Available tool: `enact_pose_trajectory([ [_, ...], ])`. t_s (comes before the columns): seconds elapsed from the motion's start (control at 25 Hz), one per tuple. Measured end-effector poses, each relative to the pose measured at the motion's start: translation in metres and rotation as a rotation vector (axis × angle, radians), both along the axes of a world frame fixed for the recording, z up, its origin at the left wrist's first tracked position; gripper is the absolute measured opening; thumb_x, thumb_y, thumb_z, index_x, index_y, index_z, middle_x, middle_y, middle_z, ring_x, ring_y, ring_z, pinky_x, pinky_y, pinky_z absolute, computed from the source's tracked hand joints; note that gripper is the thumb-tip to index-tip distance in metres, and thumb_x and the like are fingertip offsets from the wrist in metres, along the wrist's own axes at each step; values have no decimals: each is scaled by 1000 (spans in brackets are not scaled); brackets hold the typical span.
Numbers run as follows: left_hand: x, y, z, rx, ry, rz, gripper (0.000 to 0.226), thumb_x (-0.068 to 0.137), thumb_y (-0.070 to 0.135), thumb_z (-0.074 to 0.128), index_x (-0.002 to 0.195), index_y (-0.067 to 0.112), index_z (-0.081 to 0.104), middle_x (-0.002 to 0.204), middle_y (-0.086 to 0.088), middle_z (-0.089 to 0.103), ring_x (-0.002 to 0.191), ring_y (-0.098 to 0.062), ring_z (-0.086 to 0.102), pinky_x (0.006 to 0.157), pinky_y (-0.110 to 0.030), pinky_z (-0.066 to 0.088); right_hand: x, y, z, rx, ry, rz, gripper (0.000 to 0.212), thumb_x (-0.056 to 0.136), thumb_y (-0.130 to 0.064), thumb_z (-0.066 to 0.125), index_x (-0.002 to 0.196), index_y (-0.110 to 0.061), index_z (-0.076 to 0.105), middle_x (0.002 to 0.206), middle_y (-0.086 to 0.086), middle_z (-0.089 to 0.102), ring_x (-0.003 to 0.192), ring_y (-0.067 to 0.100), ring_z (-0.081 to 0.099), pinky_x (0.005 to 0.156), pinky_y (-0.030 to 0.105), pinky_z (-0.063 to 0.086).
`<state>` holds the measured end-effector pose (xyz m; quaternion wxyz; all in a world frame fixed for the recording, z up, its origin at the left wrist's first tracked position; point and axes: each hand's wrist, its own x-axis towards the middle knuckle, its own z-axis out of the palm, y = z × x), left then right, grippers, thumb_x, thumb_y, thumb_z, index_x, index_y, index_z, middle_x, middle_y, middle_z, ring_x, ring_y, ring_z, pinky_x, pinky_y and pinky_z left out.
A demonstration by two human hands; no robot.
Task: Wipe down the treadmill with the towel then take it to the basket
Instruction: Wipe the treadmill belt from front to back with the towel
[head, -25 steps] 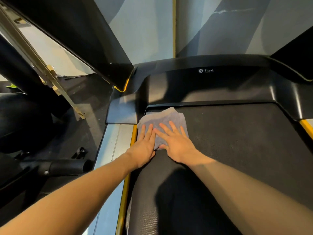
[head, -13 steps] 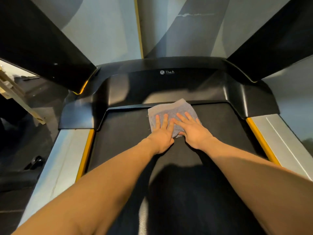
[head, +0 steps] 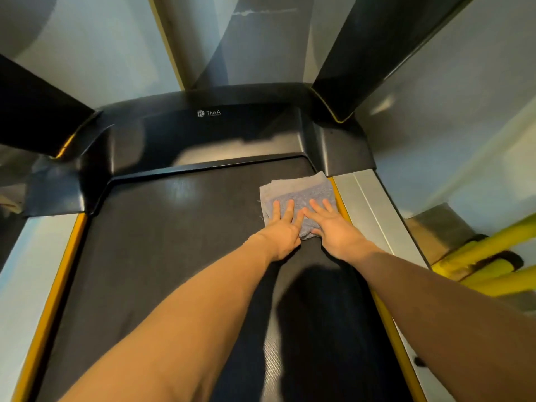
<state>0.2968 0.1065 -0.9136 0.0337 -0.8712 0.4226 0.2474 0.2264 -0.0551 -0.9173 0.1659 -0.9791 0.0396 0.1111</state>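
two hands (head: 307, 227) slid one towel (head: 298, 192) rightward.

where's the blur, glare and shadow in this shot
Head view: motion blur smears the yellow bars at the right edge; soft glare patches sit on the belt and the black motor cover; the arms cast a dark shadow down the belt below the towel; wide-angle distortion splays the uprights outward.
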Motion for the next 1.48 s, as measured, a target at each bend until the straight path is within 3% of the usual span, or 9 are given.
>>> enact_pose_trajectory([
  [0.2, -67, 14, -6, 60, 21, -11, 73, 106, 31, 33, 156, 6, -16, 160, -23, -26, 141, -53, -29, 118, -64, -4, -63, 22, 2, -162, 140, -11, 65, 107, -23, 39, 159, -24, 0, 167, 1, -10, 153, 27, -13, 124, 43, -4],
  [0.4, -119, 31, 5, 20, 9, -52, 69, 107, 21, 33, 156, 3, -13, 159, -23, -28, 138, -51, -33, 112, -59, -18, -114, 43, 12, -238, 296, -38, 67, 107, -34, 33, 158, -22, -9, 166, 4, -17, 152, 29, -17, 123, 46, -6],
  [0.52, -145, 44, 3, 7, -117, -152, 68, 107, 24, 31, 156, 1, -10, 159, -25, -25, 136, -50, -35, 110, -61, -21, -150, 57, 14, -140, 219, -114, 66, 107, -29, 37, 158, -27, -4, 167, -1, -13, 152, 25, -17, 124, 44, -5],
  [0.64, -169, 53, -5, -3, -38, -89, 69, 107, 24, 31, 156, 5, -13, 159, -21, -28, 141, -49, -31, 114, -60, -17, -179, 67, 11, -77, 208, -140, 66, 107, -26, 40, 159, -30, -1, 166, -4, -12, 152, 23, -17, 123, 42, -5],
  [0.8, -178, 50, -20, -35, -125, -53, 71, 106, 28, 31, 155, 2, -13, 158, -27, -26, 141, -54, -28, 117, -65, -5, -186, 60, 7, -35, 98, -78, 66, 106, -19, 43, 158, -27, 3, 167, -3, -8, 153, 23, -15, 124, 39, -4],
  [1.16, -213, 52, -35, -92, -232, -102, 74, 106, 35, 29, 154, -3, -11, 160, -29, -17, 144, -52, -23, 118, -63, -2, -226, 52, -8, 40, -56, -61, 63, 105, -15, 46, 158, -29, 16, 167, -6, 3, 153, 18, -9, 126, 38, 4],
  [1.48, -278, 66, -29, -114, -183, -49, 76, 105, 35, 33, 155, 1, -12, 159, -27, -22, 141, -54, -28, 118, -64, -3, -279, 64, -8, -29, -25, -56, 64, 106, -18, 43, 158, -30, 8, 167, -5, -3, 154, 20, -11, 126, 41, 2],
])
